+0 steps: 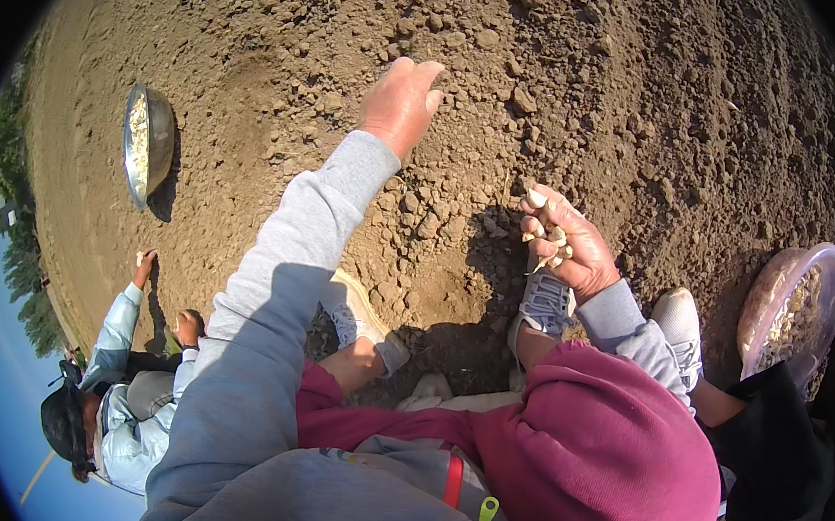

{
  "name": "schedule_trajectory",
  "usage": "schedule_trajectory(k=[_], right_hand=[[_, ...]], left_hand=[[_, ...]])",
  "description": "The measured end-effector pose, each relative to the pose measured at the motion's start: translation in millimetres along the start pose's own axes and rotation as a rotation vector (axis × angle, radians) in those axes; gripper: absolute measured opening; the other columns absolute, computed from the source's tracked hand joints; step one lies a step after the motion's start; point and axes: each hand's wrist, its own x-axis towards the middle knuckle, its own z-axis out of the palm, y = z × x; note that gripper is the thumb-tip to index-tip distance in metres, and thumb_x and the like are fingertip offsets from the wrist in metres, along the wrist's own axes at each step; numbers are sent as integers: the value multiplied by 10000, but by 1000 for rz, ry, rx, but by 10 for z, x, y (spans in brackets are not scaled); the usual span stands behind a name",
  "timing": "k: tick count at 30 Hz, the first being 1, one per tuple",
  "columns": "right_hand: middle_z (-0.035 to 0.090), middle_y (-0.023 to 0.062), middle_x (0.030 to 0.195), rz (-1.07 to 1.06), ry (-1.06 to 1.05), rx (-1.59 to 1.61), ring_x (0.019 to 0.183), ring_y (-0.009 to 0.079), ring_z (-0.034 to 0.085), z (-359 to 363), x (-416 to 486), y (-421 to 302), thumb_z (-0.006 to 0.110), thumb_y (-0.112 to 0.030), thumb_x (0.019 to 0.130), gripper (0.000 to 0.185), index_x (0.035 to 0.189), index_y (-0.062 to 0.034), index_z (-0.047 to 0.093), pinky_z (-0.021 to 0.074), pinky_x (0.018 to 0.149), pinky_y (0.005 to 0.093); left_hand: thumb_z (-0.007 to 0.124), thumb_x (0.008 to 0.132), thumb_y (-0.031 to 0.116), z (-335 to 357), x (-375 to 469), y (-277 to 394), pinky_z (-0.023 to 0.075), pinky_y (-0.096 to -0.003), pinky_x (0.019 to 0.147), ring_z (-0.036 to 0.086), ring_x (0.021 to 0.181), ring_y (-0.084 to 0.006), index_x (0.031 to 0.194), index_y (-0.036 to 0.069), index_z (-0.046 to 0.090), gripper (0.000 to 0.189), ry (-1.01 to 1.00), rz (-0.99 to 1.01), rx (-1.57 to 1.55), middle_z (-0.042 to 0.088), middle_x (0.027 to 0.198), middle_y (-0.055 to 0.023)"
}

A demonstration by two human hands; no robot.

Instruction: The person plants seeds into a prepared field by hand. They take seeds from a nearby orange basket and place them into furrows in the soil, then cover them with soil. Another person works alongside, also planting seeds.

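Note:
My left hand (400, 105) reaches out low over the cloddy brown soil (467, 133), fingers bent and pointing away from me. Its fingertips are partly turned from view, so whether something small is pinched there is unclear. Nearer my body, my right hand (577, 242) is curled around several pale garlic cloves (552, 236). One clove sits up by the thumb, and a dry wisp of skin hangs below the fingers. That hand is above my right shoe (547, 303), while my left shoe (352, 311) rests on the soil to the left.
At left stands a metal bowl (154, 141) of cloves. A co-worker (136, 407) crouches nearby, one hand (144, 264) over the soil with something pale. A translucent pink plastic basin (761, 293) holds cloves at right, beside another person's shoe (679, 327). My magenta-clad knee (609, 460) is raised.

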Motion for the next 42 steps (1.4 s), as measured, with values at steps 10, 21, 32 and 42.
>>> schedule_trajectory(k=[10, 21, 32, 42], right_hand=[[612, 75, 872, 34, 32, -183, 707, 118, 588, 49, -76, 105, 556, -168, 942, 165, 1017, -20, 555, 507, 501, 212], [617, 148, 1061, 114, 24, 265, 875, 255, 604, -110, 33, -1, 538, -195, 943, 376, 1286, -50, 484, 552, 617, 321], [625, 141, 1102, -18, 36, 294, 1003, 301, 597, 48, 300, -215, 515, -218, 953, 281, 1187, -72, 567, 469, 919, 560], [552, 149, 1097, -158, -126, 482, 905, 237, 534, 158, 265, -457, 484, -185, 963, 240, 1144, -39, 547, 481, 539, 257]], left_hand=[[621, 803, 243, 220, -793, 969, 499, -385, 602, 599, 734, -280, 771, 113, 587, 138, -121, 427, -195, 528, 767, -86], [654, 846, 113, -147, 656, -863, 472, -274, 530, 588, 612, -102, 848, 19, 629, 97, 45, -551, -755, 635, 764, -50], [588, 848, 82, 236, 1405, -1078, 531, -421, 759, 649, 895, -293, 893, 85, 661, 86, -88, -93, 385, 661, 924, -116], [609, 845, 95, -91, 1120, -549, 512, -390, 805, 624, 922, -277, 1097, 89, 619, 253, 77, -71, 127, 604, 1046, -126]])
